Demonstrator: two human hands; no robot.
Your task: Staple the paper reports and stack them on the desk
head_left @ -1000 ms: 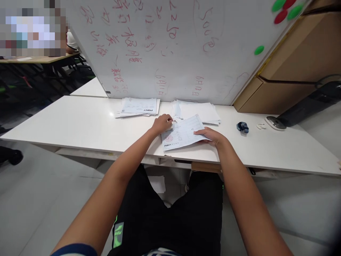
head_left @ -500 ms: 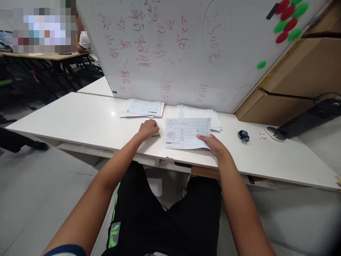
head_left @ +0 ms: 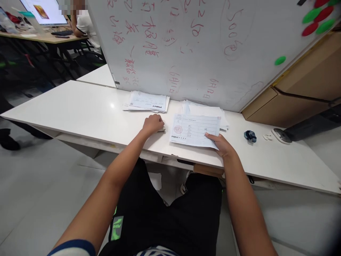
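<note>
My right hand (head_left: 222, 144) pinches the lower right edge of a printed paper form (head_left: 195, 129), thumb on top and fingers underneath. The form carries a round red stamp mark and PONY lettering at its lower left. To its left my left hand (head_left: 153, 124) is closed over a small flat, light-coloured object (head_left: 162, 130) on the desk; the hand covers most of it, so its kind is hidden. Behind my left hand lies a stack of similar printed forms (head_left: 149, 100). Another loose pile of papers (head_left: 205, 109) sits just behind the form I hold.
A whiteboard (head_left: 170, 46) with red writing and magnets rises along the back of the white desk (head_left: 87, 110). To the right are a crumpled dark-blue item (head_left: 250, 136), white earbuds (head_left: 267, 137), a round-based device (head_left: 281, 136) and cardboard boxes (head_left: 262, 103). A person (head_left: 89, 28) sits at another table.
The view has shifted, so the desk and whiteboard appear slightly moved. Both hands keep nearly the same places, the right one still holding the form.
</note>
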